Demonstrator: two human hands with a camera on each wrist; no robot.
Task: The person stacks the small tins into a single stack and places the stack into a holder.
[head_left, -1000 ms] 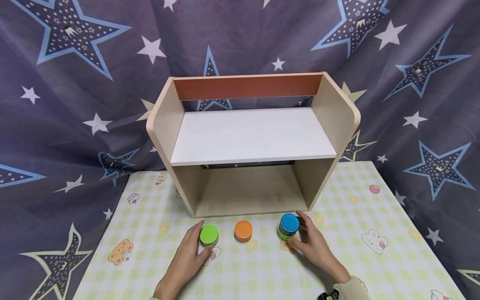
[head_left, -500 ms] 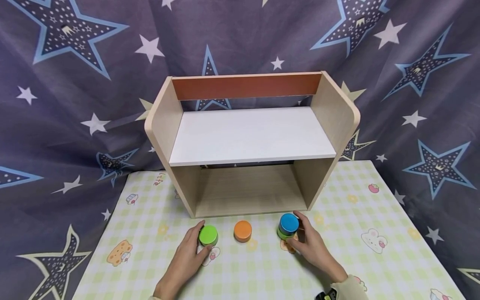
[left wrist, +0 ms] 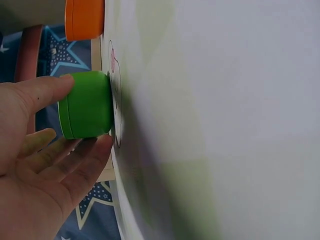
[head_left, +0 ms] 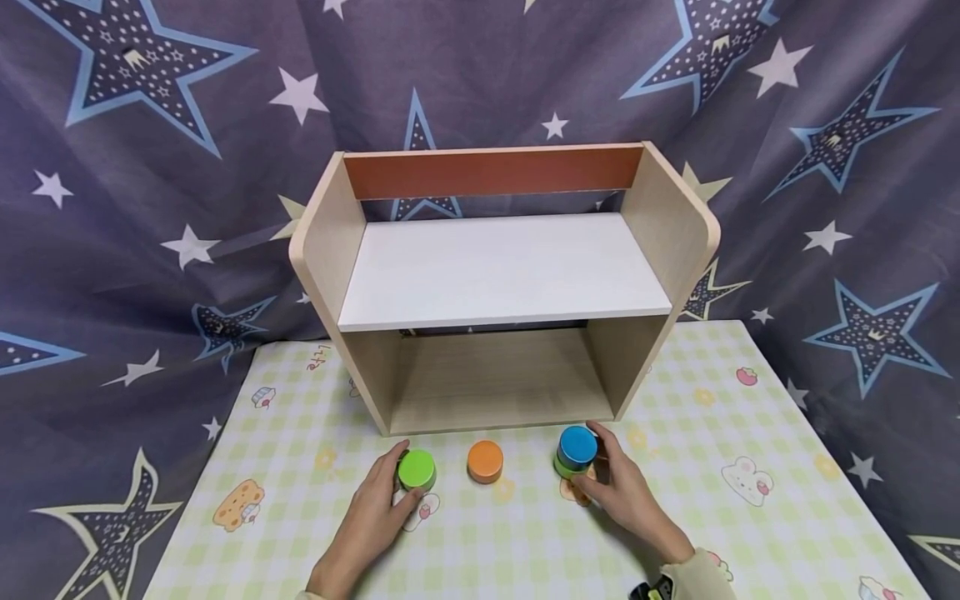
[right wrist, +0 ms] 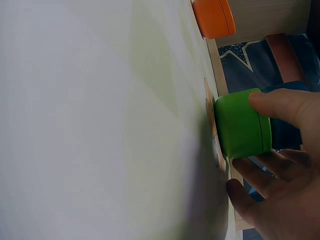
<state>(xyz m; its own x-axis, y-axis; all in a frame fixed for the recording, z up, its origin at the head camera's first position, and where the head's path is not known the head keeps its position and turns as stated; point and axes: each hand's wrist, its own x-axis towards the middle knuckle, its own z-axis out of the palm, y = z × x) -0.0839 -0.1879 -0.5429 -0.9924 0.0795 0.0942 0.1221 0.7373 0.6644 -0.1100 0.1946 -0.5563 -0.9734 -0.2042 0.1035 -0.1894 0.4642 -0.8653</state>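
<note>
A green round container [head_left: 417, 470] stands on the table, and my left hand [head_left: 365, 518] pinches it between thumb and fingers. The left wrist view shows the thumb on one side of this green container [left wrist: 87, 105] and fingers of the left hand [left wrist: 45, 165] at the other. On the right, a blue container [head_left: 577, 447] sits on top of a second green one [head_left: 564, 470]. My right hand [head_left: 628, 498] grips this stack; in the right wrist view its thumb touches the lower green container [right wrist: 242, 124]. An orange container [head_left: 485, 462] stands between the hands, untouched.
Behind the containers stands a wooden shelf unit with a white middle board [head_left: 502, 271] and a lower compartment [head_left: 498, 379]. A checked cloth [head_left: 487, 550] covers the table. A dark star-patterned curtain [head_left: 480, 67] hangs behind.
The right hand has shifted very slightly left at the stack since a second ago. The containers stand in the same places.
</note>
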